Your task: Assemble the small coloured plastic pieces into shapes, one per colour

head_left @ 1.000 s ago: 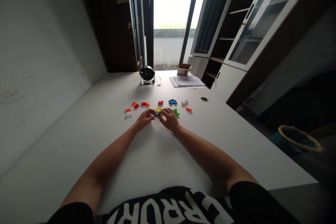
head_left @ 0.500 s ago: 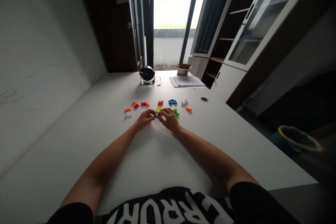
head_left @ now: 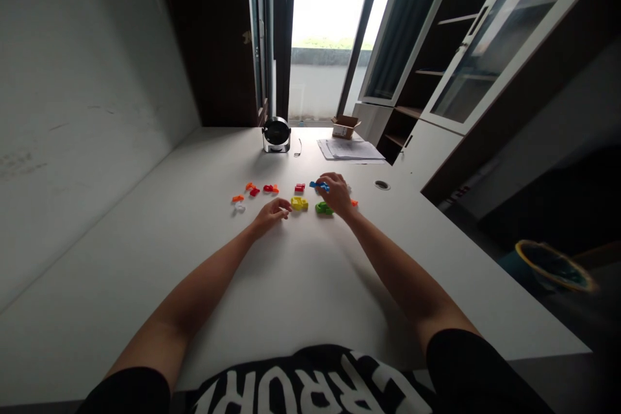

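- While holding the left hand (head_left: 272, 215) low over the surface (head_left: 301, 291), fingers curled, with a small gap between thumb and forefinger.
- Just beside those fingertips, to their right: yellow piece (head_left: 299, 203), lying on the surface.
- With the right hand (head_left: 338, 195) farther forward, fingers bent down over the blue item (head_left: 314, 185) and covering its right part; too small to tell whether gripped or only touched, or of how many parts.
- Near the right hand, on its left and closer to the body: green piece (head_left: 324, 208), flat on the surface.
- Between the hands, beyond the yellow piece: small red piece (head_left: 299, 187).
- Partly hidden by the right wrist, out to its right: orange piece (head_left: 354, 203).
- Off to the left, loosely grouped: red-and-orange pair (head_left: 270, 189), plus other orange and red bits, and, nearest the body, whitish piece (head_left: 239, 207).
- Toward the back of the surface, well apart from both hands: round black device (head_left: 276, 132) on a shiny stand, papers (head_left: 352, 149), and open cardboard box (head_left: 345, 127) just behind them.
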A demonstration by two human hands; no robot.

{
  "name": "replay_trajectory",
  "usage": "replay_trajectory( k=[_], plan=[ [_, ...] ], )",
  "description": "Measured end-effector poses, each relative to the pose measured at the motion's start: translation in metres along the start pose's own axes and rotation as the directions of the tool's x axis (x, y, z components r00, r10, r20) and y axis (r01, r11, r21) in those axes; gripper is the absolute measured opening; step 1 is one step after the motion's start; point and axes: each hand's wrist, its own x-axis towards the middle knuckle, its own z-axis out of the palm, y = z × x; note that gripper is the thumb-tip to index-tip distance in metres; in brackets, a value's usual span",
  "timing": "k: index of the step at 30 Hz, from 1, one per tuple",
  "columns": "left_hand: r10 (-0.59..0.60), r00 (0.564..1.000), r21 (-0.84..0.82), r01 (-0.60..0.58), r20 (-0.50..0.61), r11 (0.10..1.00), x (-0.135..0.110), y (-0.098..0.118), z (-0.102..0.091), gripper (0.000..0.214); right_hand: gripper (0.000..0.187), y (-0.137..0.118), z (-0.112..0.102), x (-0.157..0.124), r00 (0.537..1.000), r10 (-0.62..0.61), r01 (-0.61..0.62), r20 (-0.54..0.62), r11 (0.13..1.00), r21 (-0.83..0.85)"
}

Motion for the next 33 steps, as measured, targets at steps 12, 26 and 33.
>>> replay_trajectory(
  k=[12,26,33],
  plan=[
    [-0.048,0.999,-0.022,0.048,0.023,0.999,0.001,-0.004,-0.003,0.025,0.014,0.079,0.004,0.047,0.898,0.135,-0.024,0.42,0.965,-0.26],
    [-0.07,0.997,0.018,0.07,0.02,0.997,-0.001,0.003,0.002,0.024,0.019,0.093,0.019,0.048,0.852,0.194,-0.019,0.487,0.94,-0.341],
    [-0.056,0.998,0.004,0.056,0.023,0.998,-0.002,0.005,0.003,0.021,0.021,0.092,0.021,0.049,0.841,0.201,-0.001,0.503,0.929,-0.37]
  ],
)
